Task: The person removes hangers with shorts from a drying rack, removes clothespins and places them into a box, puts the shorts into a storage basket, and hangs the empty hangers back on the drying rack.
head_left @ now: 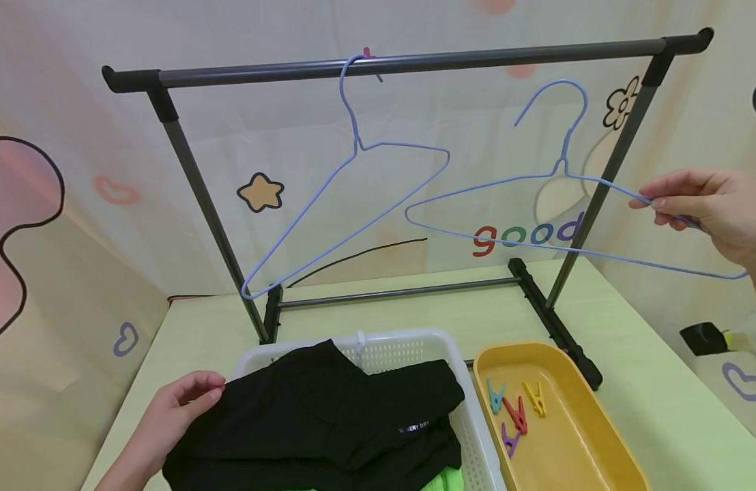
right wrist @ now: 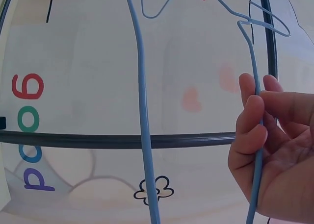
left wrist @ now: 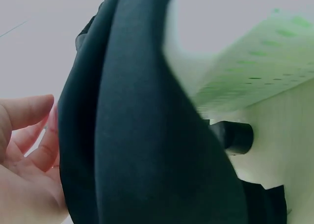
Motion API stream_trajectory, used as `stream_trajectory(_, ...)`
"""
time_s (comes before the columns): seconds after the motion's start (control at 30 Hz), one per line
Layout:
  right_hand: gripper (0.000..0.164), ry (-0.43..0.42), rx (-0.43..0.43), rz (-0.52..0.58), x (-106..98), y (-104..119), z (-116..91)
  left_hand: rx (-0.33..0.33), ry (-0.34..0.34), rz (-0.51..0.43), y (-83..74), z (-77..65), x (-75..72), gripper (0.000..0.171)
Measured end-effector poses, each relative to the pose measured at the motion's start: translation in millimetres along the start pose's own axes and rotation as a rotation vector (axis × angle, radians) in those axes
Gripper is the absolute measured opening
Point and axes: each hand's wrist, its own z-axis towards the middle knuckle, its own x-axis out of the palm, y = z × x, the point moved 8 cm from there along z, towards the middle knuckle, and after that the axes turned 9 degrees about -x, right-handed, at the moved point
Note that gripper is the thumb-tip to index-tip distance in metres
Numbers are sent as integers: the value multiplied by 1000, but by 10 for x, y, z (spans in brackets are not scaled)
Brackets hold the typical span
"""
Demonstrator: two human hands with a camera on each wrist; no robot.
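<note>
My right hand (head_left: 716,208) pinches the right shoulder of a blue clothes hanger (head_left: 488,184) between thumb and fingers. This hanger is held in the air in front of the rack, its hook free of the bar. In the right wrist view the fingers curl round its wire (right wrist: 256,180). At lower left, my left hand (head_left: 175,416) is beside the edge of a black garment (head_left: 329,416) with small white lettering. In the left wrist view the loosely bent fingers (left wrist: 41,153) lie against the cloth, with no clear grip. A second blue hanger (head_left: 298,221) hangs from the bar.
A dark rack (head_left: 415,63) stands on the pale green table (head_left: 206,314). The garment lies over a white basket (head_left: 476,436) with bright green cloth (head_left: 445,479) beneath. Several clothespins (head_left: 516,414) lie in a yellow tray (head_left: 574,409) to the right.
</note>
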Motion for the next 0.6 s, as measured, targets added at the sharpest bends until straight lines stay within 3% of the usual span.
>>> stream_trajectory(0.13, 34, -34, -3, -7, -80, 27, 16, -11, -29, -64, 91, 2, -65, 26)
stream_trajectory(0.2, 34, -42, -18, 44, -107, 46, 39, -24, -36, -86, 142, 5, -87, 25)
stream_trajectory(0.6, 30, -104, -13, 125, -287, 117, 165, -46, -55, -170, 360, 27, -159, 32)
